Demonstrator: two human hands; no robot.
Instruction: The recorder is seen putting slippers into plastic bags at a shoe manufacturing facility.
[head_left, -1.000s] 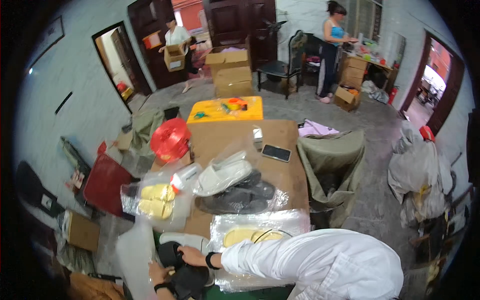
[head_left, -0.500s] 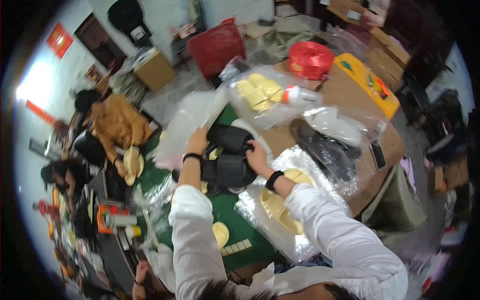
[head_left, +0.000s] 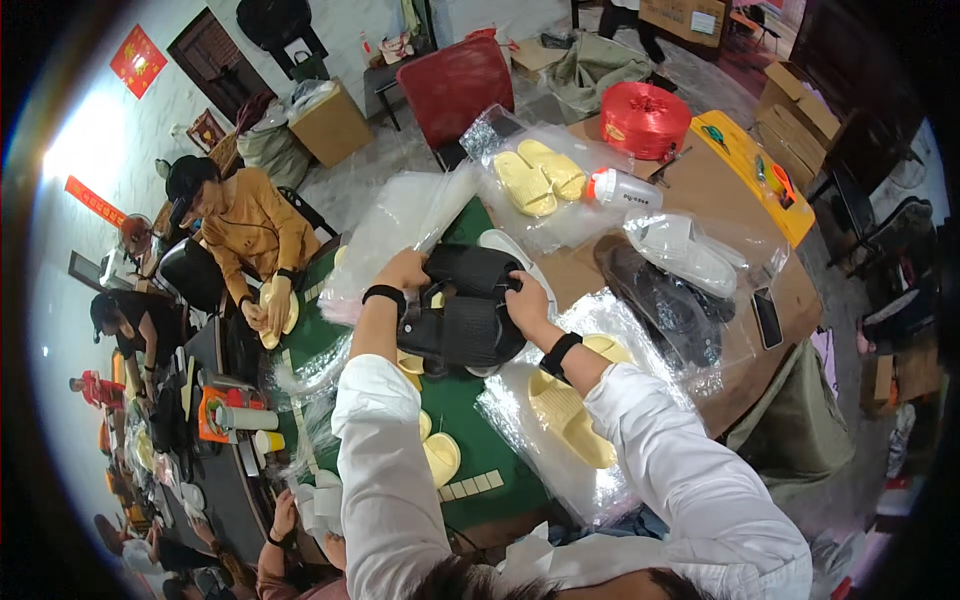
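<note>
A pair of black slippers [head_left: 468, 335] lies side by side in front of me, over the green mat. My left hand [head_left: 403, 272] grips their far left edge with bent fingers. At their right side my right hand [head_left: 524, 302] is closed on the slippers' edge. Part of a white slipper [head_left: 538, 272] shows behind them. Just beyond my left hand lies a stack of clear plastic bags [head_left: 400, 212]. Yellow slippers [head_left: 572, 418] rest on clear plastic wrap below my right forearm, which partly hides them.
Bagged yellow slippers [head_left: 525, 185], a shaker bottle [head_left: 625, 189], a red roll of twine [head_left: 644, 121] and a yellow tray [head_left: 750, 175] occupy the far side. Bagged white slippers [head_left: 680, 255] and a phone [head_left: 767, 318] lie right. A co-worker [head_left: 250, 225] handles a yellow slipper at left.
The whole view has shifted slightly and grown sharper. Both my hands stay on the black slippers, which lie a little flatter to my eye.
</note>
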